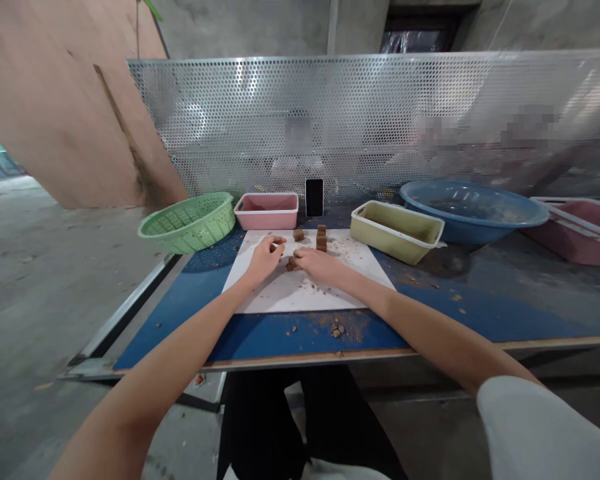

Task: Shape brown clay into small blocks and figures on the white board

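My right hand [317, 265] reaches over a white sheet [260, 300], its fingers closed on a brown clay lump [292, 265] low on the sheet. Its fingers hide part of the lump. Just left of it, my left hand [266, 259] hovers with fingers curved and thumb apart; I see nothing plainly held in it. Behind the hands sits a small brown clay block [299, 235]. To its right stands a stack of brown clay blocks [321, 239]. Brown crumbs lie scattered around the right hand.
Along the back stand a green basket [190, 223], a pink bin [267, 220], a phone [315, 198], an olive bin [397, 230], a blue basin [473, 210] and pink bins [580, 233]. A perforated metal panel [350, 120] rises behind. Small pebbles [337, 329] lie near the front edge.
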`<state>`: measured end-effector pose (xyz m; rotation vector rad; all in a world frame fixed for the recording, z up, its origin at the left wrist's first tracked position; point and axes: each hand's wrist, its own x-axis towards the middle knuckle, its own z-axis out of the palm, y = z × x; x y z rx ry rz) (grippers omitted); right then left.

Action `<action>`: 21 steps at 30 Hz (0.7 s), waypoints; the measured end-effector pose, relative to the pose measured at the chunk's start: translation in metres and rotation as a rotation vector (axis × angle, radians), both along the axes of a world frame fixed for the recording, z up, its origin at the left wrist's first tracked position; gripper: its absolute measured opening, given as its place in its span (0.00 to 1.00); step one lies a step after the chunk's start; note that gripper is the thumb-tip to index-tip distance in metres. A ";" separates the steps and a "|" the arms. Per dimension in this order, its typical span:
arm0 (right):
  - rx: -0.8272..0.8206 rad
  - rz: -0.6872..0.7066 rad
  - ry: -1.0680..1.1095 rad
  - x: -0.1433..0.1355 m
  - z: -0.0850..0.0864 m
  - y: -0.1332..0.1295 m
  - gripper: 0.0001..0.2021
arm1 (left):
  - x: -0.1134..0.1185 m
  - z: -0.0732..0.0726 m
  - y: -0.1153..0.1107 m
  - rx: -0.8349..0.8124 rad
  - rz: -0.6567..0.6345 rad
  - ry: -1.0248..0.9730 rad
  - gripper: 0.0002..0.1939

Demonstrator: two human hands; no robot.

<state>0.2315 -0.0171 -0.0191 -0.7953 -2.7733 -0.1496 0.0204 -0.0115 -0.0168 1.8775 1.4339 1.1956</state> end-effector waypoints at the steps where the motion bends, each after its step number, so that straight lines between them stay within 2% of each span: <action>1: -0.008 -0.016 0.008 0.000 0.000 0.001 0.14 | 0.000 0.000 0.000 -0.004 0.002 0.004 0.13; 6: -0.017 0.036 -0.023 0.002 0.001 0.003 0.15 | 0.000 -0.001 0.000 0.006 0.017 0.029 0.12; 11: 0.008 -0.036 -0.015 0.006 -0.001 0.005 0.14 | 0.000 -0.002 0.000 0.015 0.022 0.043 0.13; 15: 0.037 0.073 -0.008 0.001 -0.002 0.003 0.14 | 0.000 -0.002 0.001 0.009 0.015 0.053 0.13; 19: 0.000 -0.026 0.033 -0.001 -0.001 0.000 0.13 | 0.000 -0.003 0.002 0.014 0.003 0.048 0.14; 21: 0.000 -0.004 0.040 0.000 -0.001 -0.002 0.13 | -0.001 -0.003 0.002 0.024 -0.001 0.046 0.14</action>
